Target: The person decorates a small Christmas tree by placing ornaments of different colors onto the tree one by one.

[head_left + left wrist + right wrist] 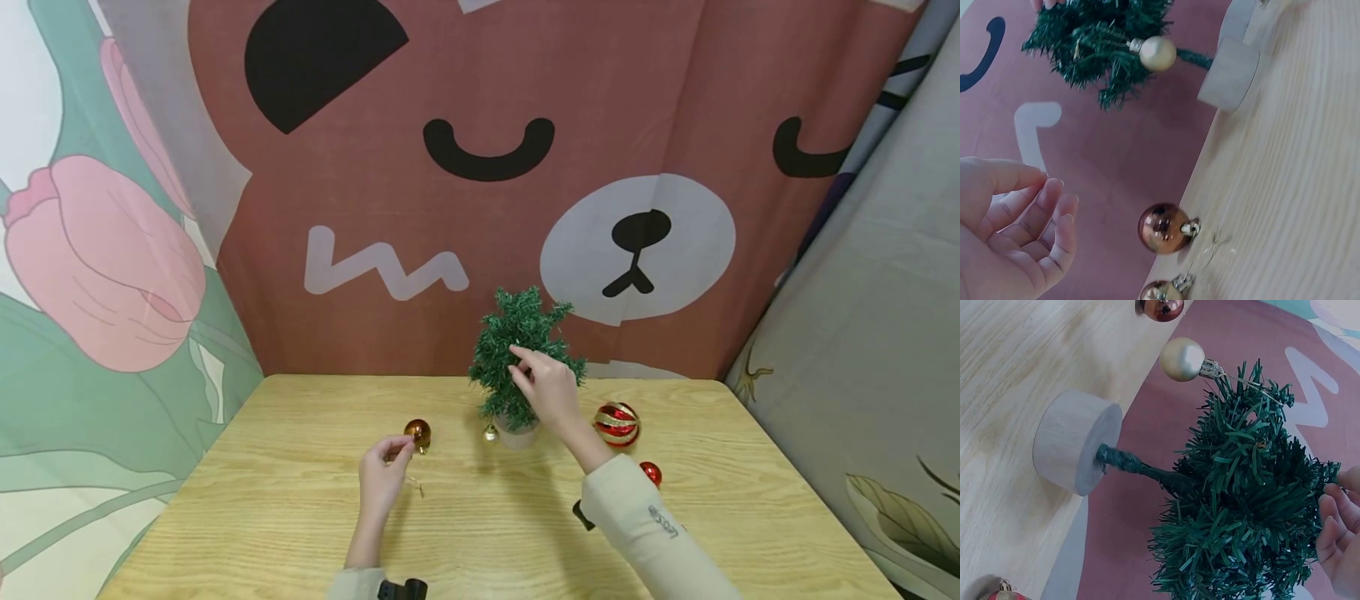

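Observation:
A small green artificial Christmas tree [517, 333] stands upright on its round pale base [1072, 440]. From a lower branch hangs a matte gold ball ornament [1182, 359] by its thin gold string. My right hand [551, 387] is in front of the tree's upper part, thumb and forefinger bent and slightly apart, fingertips right at the foliage. My left hand [384, 475] hovers to the left with loosely curled fingers, thumb near forefinger and nothing between them. Beyond it lies a shiny copper ball ornament [1163, 228]; another gold ball ornament [1161, 290] with a string is partly cut off.
Right of the tree lies a red and gold striped ball ornament [617, 425]. A smaller red ball [651, 473] is partly behind my right sleeve. The wooden table [247, 508] ends at a printed bear curtain [360, 200], with patterned cloth on both sides.

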{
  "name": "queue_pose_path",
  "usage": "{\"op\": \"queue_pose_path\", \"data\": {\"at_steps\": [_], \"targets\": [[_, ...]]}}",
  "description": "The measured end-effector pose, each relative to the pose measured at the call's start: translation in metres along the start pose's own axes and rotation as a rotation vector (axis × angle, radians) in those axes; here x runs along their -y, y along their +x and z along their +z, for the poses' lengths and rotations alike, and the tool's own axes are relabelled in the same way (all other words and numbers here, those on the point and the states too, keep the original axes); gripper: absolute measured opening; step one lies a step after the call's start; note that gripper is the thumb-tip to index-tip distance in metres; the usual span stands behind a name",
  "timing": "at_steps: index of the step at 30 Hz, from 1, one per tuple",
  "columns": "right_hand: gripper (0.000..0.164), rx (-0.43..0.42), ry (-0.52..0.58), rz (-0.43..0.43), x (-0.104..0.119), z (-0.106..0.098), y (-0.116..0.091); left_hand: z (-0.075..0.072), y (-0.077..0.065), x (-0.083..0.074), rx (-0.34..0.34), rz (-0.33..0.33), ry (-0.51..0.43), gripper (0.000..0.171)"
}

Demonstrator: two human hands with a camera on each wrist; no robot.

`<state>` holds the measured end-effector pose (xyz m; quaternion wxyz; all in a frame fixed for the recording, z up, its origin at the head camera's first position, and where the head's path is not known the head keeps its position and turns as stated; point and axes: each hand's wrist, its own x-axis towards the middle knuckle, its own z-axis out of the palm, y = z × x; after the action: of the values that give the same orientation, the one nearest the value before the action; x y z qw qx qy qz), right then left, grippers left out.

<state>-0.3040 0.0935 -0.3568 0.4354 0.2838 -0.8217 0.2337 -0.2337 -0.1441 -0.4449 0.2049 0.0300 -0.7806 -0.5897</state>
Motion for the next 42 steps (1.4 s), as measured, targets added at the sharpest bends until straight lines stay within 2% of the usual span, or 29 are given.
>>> {"op": "queue_pose_path", "data": {"at_steps": [9, 15, 21, 33, 42], "targets": [[0.029, 0.014, 0.025, 0.037, 0.000, -0.002, 0.004, -0.016, 0.005, 0.010, -0.043, -0.079, 0.033, 0.015], [0.029, 0.032, 0.018, 0.054, 0.000, -0.003, 0.006, -0.024, 0.007, 0.019, -0.079, -0.093, 0.072, 0.015], [0.028, 0.049, 0.004, 0.053, -0.002, -0.002, 0.005, -0.028, 0.009, 0.028, -0.092, -0.099, 0.068, 0.017], [0.025, 0.059, -0.017, 0.045, -0.002, -0.003, 0.009, -0.030, 0.010, 0.040, -0.023, -0.151, 0.106, 0.023], [0.023, 0.060, -0.017, 0.043, -0.002, -0.004, 0.009, -0.028, 0.009, 0.045, 0.063, -0.202, 0.119, 0.030]]}}
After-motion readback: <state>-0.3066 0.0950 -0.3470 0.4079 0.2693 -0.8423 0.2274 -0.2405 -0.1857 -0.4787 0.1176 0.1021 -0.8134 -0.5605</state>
